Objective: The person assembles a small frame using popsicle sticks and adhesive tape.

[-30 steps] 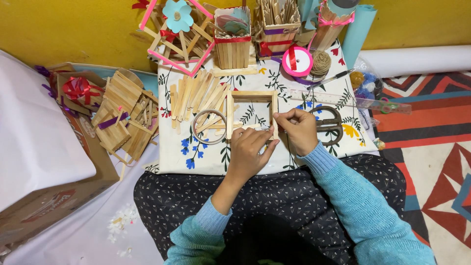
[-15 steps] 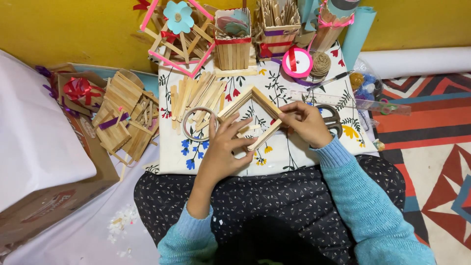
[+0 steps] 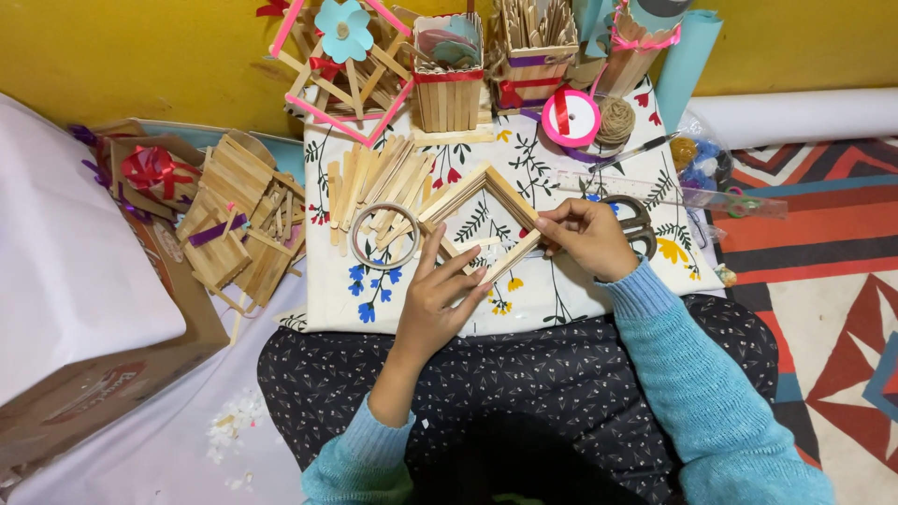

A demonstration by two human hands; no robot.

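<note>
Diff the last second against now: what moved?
The square wooden stick frame was turned from square-on to a diamond, one corner pointing away. The left hand shifted to its lower-left side; the right hand kept its right corner. Loose wooden sticks and tape ring stayed.

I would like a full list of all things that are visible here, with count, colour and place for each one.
square stick frame: one, pale wood, held tilted over the cloth
loose craft sticks: a pile, pale wood, left of the frame
tape ring: one, clear, below the pile
floral cloth: one, white with flowers, on the lap
ribbon spool: one, pink, top centre
twine ball: one, tan, beside the spool
scissors: one pair, dark, behind the right hand
stick boxes: two, wood, top
cardboard box: one, brown, left
left hand: on the frame's lower edge
right hand: gripping the frame's right corner
</note>
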